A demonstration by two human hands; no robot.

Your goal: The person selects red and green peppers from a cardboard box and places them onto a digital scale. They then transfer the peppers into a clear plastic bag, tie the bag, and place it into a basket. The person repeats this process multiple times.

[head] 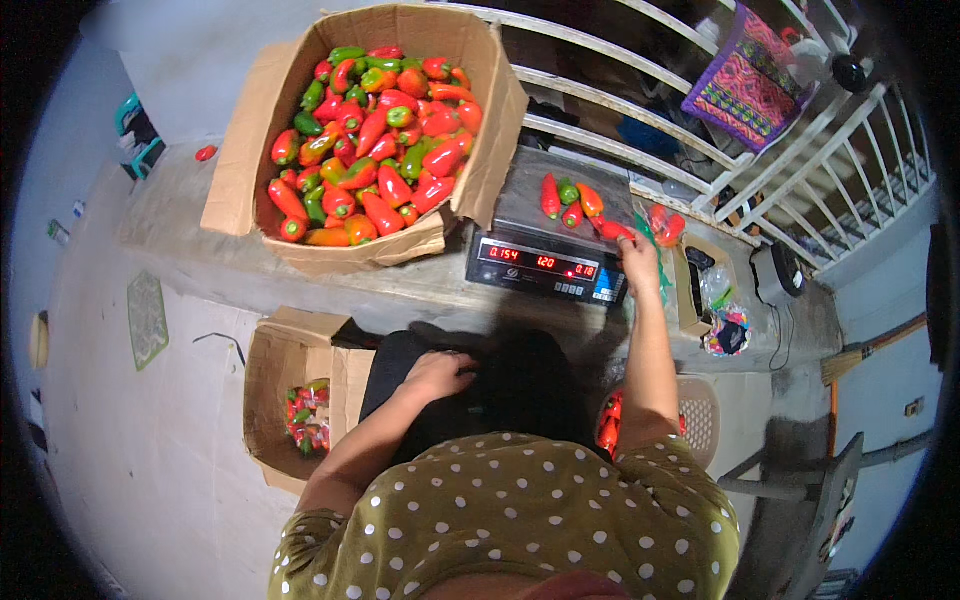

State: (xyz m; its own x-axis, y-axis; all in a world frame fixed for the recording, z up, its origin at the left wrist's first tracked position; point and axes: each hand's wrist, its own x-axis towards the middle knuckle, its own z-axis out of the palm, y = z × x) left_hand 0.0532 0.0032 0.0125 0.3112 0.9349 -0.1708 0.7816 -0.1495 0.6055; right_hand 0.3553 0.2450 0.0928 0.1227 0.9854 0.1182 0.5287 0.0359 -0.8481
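My right hand (640,264) reaches to the right edge of a black digital scale (517,208), its fingers closed on the end of a red pepper (615,230). Several other peppers lie in a loose group on the scale's platform, among them a green pepper (568,192) and an orange pepper (591,199). Red digits glow on the scale's display (537,259). Resting on my dark-clothed thigh, my left hand (441,375) holds nothing, with its fingers loosely bent. Left of the scale, a big open cardboard box (486,127) is full of red, green and mixed-colour peppers.
A smaller cardboard box (268,390) with bagged peppers stands at my left. Behind my right arm is a plastic basket (701,420) with red peppers. Two red peppers (666,225) and a small open carton (694,322) sit right of the scale. White metal railings (622,79) run behind the ledge.
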